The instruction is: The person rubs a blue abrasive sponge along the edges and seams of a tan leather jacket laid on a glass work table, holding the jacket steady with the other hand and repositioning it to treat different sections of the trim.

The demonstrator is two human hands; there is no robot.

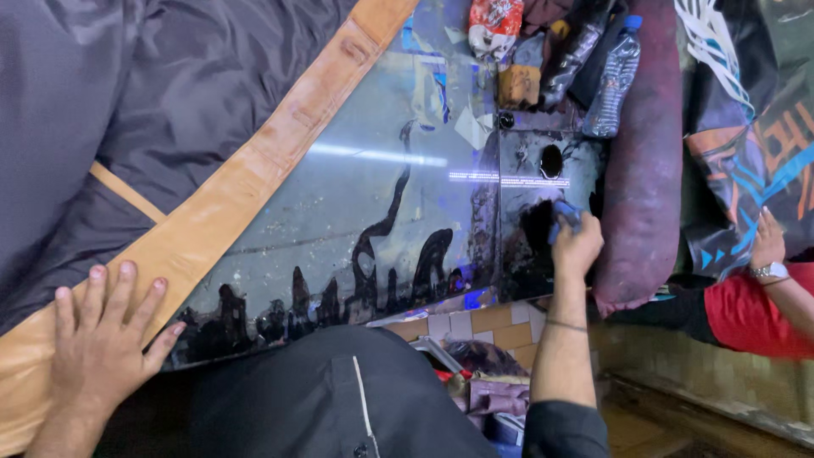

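Cloth (566,214), blue and crumpled, clamped in right hand (578,246) grip; left hand (100,339) spread flat on tan strip (254,178).

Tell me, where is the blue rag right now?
In the head view, the blue rag is bunched in the person's right hand, right of centre, pressed on the dark glossy table just below a round hole and beside the long maroon cushion.

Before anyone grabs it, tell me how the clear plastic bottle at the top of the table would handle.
The plastic bottle lies on its side among clutter, so a push would probably roll it. It looks thin-walled and mostly empty, so it is likely light and would dent under a squeeze. Its blue cap seems on, so spilling looks unlikely.
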